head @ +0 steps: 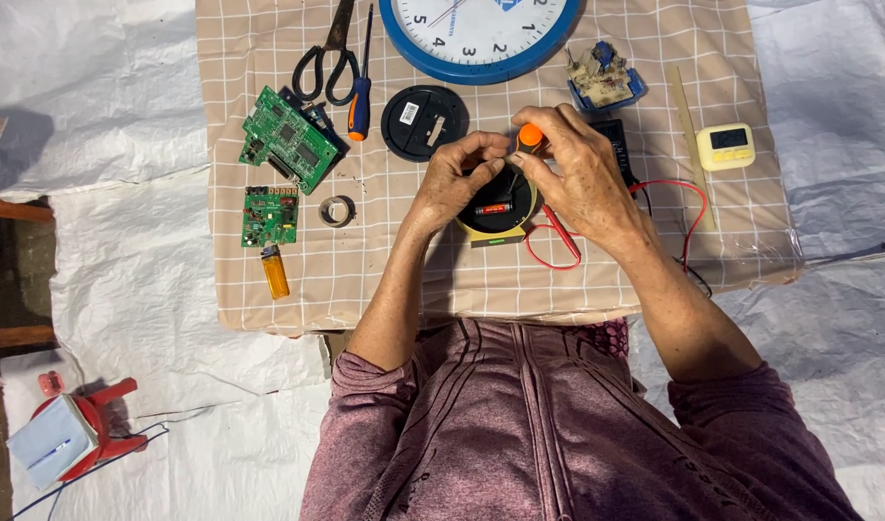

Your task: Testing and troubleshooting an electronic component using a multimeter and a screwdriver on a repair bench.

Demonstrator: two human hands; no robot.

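A small round black clock back (497, 207) with a yellow rim lies on the checked cloth (384, 270), a red battery showing in its compartment. My left hand (457, 178) grips its left edge with fingertips on top. My right hand (572, 169) holds a screwdriver with an orange handle (530, 136), its tip pointed down into the black back. Both hands touch over the device.
A blue-rimmed wall clock (476, 34), scissors (328, 60), an orange-blue screwdriver (360, 101), a round black cover (423, 122), two green circuit boards (286, 138), a tape roll (336, 210), an amber lighter (274, 272), red and black leads (688, 207), a yellow timer (726, 147).
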